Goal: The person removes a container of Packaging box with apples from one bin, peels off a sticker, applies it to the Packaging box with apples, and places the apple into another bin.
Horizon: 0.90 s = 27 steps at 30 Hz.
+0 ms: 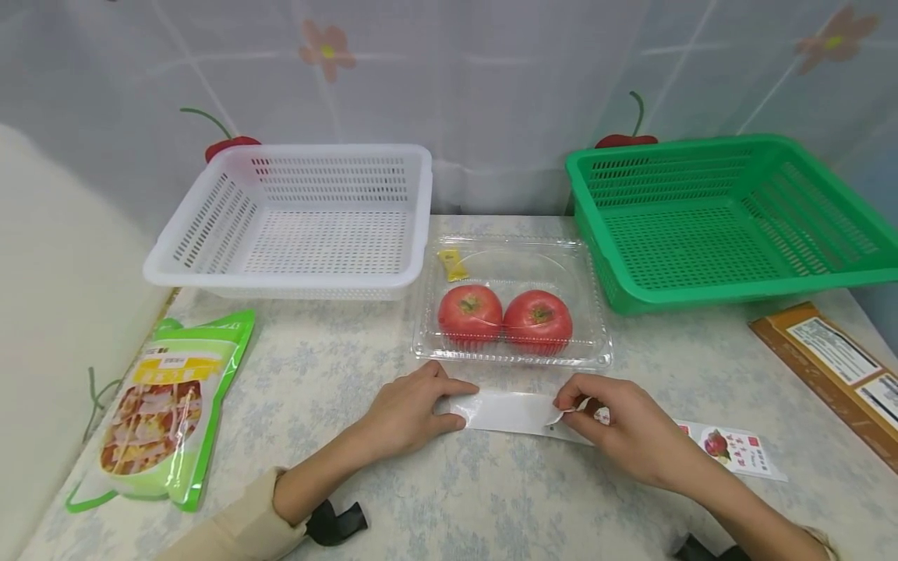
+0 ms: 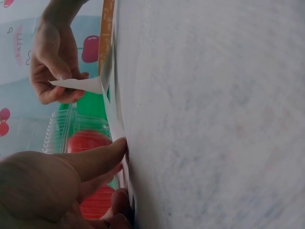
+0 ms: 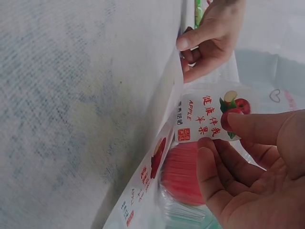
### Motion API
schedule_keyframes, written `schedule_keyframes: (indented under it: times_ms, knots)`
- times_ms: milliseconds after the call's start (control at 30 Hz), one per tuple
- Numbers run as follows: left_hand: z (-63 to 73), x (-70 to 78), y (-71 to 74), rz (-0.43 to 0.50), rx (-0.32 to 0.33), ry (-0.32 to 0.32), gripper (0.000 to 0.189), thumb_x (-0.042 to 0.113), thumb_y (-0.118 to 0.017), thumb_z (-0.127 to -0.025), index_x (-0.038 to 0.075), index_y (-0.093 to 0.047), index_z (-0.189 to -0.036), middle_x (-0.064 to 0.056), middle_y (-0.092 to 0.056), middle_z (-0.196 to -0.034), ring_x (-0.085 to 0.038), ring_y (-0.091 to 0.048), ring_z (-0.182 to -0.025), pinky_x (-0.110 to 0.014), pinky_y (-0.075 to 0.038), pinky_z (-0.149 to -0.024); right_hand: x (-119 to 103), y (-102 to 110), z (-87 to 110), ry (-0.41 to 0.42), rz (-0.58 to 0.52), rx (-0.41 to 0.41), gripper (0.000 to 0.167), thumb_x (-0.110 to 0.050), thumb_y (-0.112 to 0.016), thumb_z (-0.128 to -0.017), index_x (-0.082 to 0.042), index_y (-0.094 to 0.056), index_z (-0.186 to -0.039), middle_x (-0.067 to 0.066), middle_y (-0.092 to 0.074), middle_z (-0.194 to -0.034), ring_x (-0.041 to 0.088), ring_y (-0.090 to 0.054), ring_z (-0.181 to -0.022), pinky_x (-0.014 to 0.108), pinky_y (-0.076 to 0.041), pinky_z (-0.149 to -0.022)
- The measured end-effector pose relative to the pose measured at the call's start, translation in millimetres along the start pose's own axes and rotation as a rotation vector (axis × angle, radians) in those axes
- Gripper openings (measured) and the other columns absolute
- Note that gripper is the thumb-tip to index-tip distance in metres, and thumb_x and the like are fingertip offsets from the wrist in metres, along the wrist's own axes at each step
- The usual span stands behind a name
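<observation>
A strip of apple stickers [image 1: 508,411] on white backing lies across the cloth in front of a clear clamshell box. My left hand [image 1: 410,411] presses its left end down, thumb and index finger spread apart. Further right, my right hand [image 1: 617,425] pinches a lifted sticker end [image 3: 198,114] between thumb and fingers; apples and red lettering show on it in the right wrist view. The strip's right part reaches past the hand with another printed label [image 1: 733,450]. Just beyond both hands stands the closed clamshell box [image 1: 536,263], holding two round red fruits [image 1: 539,321].
A white basket [image 1: 410,284] stands back left, a green basket [image 1: 673,296] back right. On the left lies a green food pouch [image 1: 161,405], on the right a brown packet [image 1: 807,366]. A yellow wrapped piece [image 1: 453,266] shows inside the clamshell's outline.
</observation>
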State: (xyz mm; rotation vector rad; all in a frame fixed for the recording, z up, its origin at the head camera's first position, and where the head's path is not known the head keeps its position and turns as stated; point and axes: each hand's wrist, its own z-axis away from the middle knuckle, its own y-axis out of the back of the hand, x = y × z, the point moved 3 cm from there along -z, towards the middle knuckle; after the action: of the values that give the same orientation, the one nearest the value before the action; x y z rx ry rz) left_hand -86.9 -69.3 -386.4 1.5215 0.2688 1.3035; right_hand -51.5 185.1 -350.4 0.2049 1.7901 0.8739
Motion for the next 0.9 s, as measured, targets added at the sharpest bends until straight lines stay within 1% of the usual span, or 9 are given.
schedule_keyframes:
  times_ms: [100,233,300,400,467,533,633,700,900]
  knots:
    - [0.0,0.1,0.3,0.002,-0.001,0.002,0.041,0.024,-0.079,-0.085,0.020,-0.070,-0.126,0.002,-0.055,-0.096,-0.009,-0.046,-0.067,-0.028,-0.039,-0.055,-1,3,1.9,-0.001,-0.004,0.004,0.027,0.004,-0.072,-0.085,-0.022,-0.065,-0.091,-0.014,-0.065,-0.090,0.005,-0.061,-0.079,0.025,-0.051,-0.065]
    - [0.4,0.2,0.5,0.008,-0.005,0.003,0.041,0.023,-0.079,-0.085,0.020,-0.070,-0.125,0.002,-0.055,-0.097,-0.009,-0.046,-0.068,-0.028,-0.040,-0.055,-2,8,6.1,-0.033,-0.043,0.009,0.024,0.002,-0.072,-0.086,-0.020,-0.065,-0.093,-0.011,-0.066,-0.088,0.010,-0.061,-0.077,0.025,-0.050,-0.060]
    - [0.5,0.3,0.7,0.012,-0.005,0.002,0.042,0.022,-0.079,-0.085,0.019,-0.069,-0.126,0.002,-0.055,-0.097,-0.009,-0.046,-0.069,-0.028,-0.040,-0.056,-3,10,7.1,-0.039,-0.047,0.041,0.024,0.003,-0.072,-0.086,-0.019,-0.064,-0.093,-0.011,-0.065,-0.084,0.010,-0.058,-0.073,0.024,-0.047,-0.056]
    - [0.3,0.3,0.9,0.014,0.000,-0.006,0.045,0.021,-0.079,-0.085,0.018,-0.068,-0.128,0.002,-0.054,-0.095,-0.010,-0.045,-0.068,-0.028,-0.039,-0.055,-7,14,5.2,-0.046,-0.043,0.119,0.024,0.005,-0.071,-0.087,-0.017,-0.062,-0.092,-0.009,-0.060,-0.074,0.009,-0.051,-0.061,0.023,-0.040,-0.049]
    - [-0.3,-0.3,0.7,0.016,0.004,-0.011,0.048,0.021,-0.079,-0.084,0.018,-0.066,-0.131,0.002,-0.053,-0.093,-0.010,-0.044,-0.066,-0.028,-0.038,-0.054,-9,17,1.3,-0.049,-0.054,0.171,0.023,0.006,-0.070,-0.087,-0.014,-0.060,-0.092,-0.007,-0.057,-0.073,0.010,-0.048,-0.058,0.024,-0.038,-0.048]
    - [-0.4,-1.2,0.6,0.026,0.009,-0.018,0.050,0.021,-0.080,-0.084,0.018,-0.065,-0.132,0.003,-0.051,-0.090,-0.011,-0.043,-0.065,-0.027,-0.037,-0.054,-11,19,-4.7,-0.057,-0.084,0.199,0.021,0.007,-0.069,-0.087,-0.011,-0.060,-0.093,-0.004,-0.056,-0.073,0.011,-0.048,-0.057,0.024,-0.038,-0.048]
    - [0.6,-2.7,0.7,0.057,0.024,-0.025,0.051,0.020,-0.080,-0.083,0.018,-0.065,-0.132,0.004,-0.050,-0.089,-0.010,-0.043,-0.065,-0.027,-0.037,-0.055,-14,23,-17.4,-0.048,-0.117,0.221,0.018,0.008,-0.067,-0.087,-0.007,-0.059,-0.093,-0.001,-0.058,-0.077,0.014,-0.051,-0.061,0.025,-0.041,-0.053]
    - [2.2,-3.4,0.7,0.087,0.036,-0.028,0.050,0.019,-0.080,-0.083,0.018,-0.065,-0.131,0.005,-0.051,-0.089,-0.009,-0.044,-0.066,-0.027,-0.038,-0.057,-16,24,-27.3,-0.042,-0.124,0.233,0.018,0.009,-0.067,-0.087,-0.006,-0.059,-0.094,0.000,-0.058,-0.078,0.015,-0.051,-0.062,0.025,-0.042,-0.055]
    - [10.3,-1.7,2.9,0.179,0.072,-0.049,0.039,0.017,-0.079,-0.085,0.017,-0.070,-0.123,0.007,-0.056,-0.091,-0.009,-0.050,-0.074,-0.026,-0.043,-0.065,-20,28,-65.9,-0.006,-0.116,0.254,0.015,0.008,-0.067,-0.087,-0.004,-0.060,-0.094,0.003,-0.059,-0.079,0.019,-0.049,-0.066,0.024,-0.042,-0.058]
